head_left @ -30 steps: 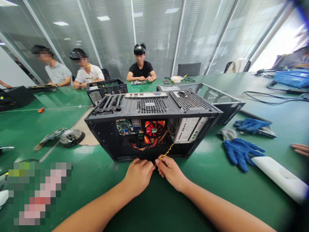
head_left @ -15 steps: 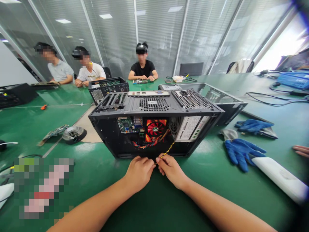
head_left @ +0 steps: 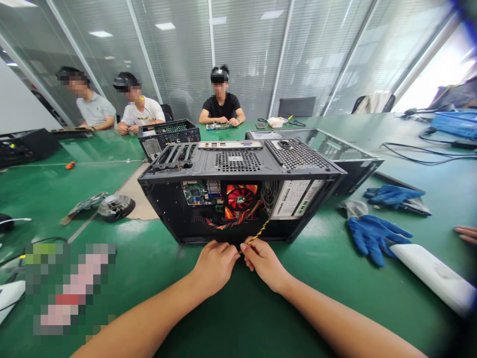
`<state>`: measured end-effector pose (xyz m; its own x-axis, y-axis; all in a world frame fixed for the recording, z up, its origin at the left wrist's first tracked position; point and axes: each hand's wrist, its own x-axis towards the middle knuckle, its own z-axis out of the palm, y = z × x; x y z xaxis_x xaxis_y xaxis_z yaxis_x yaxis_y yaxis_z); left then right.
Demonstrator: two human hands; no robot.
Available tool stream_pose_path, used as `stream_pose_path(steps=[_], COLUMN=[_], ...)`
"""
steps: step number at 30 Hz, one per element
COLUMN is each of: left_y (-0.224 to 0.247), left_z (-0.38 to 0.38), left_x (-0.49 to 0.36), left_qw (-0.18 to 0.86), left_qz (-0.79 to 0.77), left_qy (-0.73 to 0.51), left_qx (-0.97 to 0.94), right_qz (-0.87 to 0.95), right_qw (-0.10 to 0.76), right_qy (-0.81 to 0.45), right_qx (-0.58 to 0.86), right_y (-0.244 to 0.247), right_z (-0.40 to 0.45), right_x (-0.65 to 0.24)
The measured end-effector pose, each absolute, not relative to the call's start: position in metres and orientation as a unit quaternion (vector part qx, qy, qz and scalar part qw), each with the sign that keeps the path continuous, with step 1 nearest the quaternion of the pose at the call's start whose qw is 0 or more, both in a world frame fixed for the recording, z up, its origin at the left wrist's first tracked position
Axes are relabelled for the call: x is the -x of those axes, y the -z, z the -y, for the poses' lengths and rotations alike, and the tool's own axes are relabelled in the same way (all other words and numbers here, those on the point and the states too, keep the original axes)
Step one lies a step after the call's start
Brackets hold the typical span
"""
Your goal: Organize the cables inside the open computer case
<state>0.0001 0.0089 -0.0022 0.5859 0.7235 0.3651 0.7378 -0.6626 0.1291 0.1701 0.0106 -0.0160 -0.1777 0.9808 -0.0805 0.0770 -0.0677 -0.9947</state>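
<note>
In front of me lies an open black computer case (head_left: 238,171). Inside it show a motherboard (head_left: 196,191), a red cooling fan (head_left: 240,199), a bundle of coloured wires (head_left: 227,224) and a labelled power supply (head_left: 296,199). A twisted yellow-and-black cable (head_left: 263,229) comes out of the case at the power supply. My right hand (head_left: 263,261) pinches this cable just outside the case's near edge. Close beside it, my left hand (head_left: 218,263) is closed at the cable's end; its fingertips almost meet the right ones, and the end itself is hidden.
Blue gloves (head_left: 378,231) and a white oblong object (head_left: 432,273) lie to the right. On the left are a heatsink fan (head_left: 115,206) and a pixelated patch. Other cases, one a dark case (head_left: 169,134), stand behind. Several people sit across the green table (head_left: 149,268).
The view has shifted very slightly. Both hands stay at the same spot on the cable, with no visible movement.
</note>
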Motion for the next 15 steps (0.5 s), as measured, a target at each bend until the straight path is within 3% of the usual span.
stream_pose_path(steps=[15], left_y=[0.0011], left_z=[-0.0091], left_x=[-0.0003], left_qw=[0.014], left_qz=[0.404], left_qy=[0.209], left_qx=[0.891], right_qz=[0.544], right_qw=[0.410], right_qy=[-0.539], right_qx=[0.495], right_y=[0.0173], right_z=[-0.0102], right_x=[-0.1703])
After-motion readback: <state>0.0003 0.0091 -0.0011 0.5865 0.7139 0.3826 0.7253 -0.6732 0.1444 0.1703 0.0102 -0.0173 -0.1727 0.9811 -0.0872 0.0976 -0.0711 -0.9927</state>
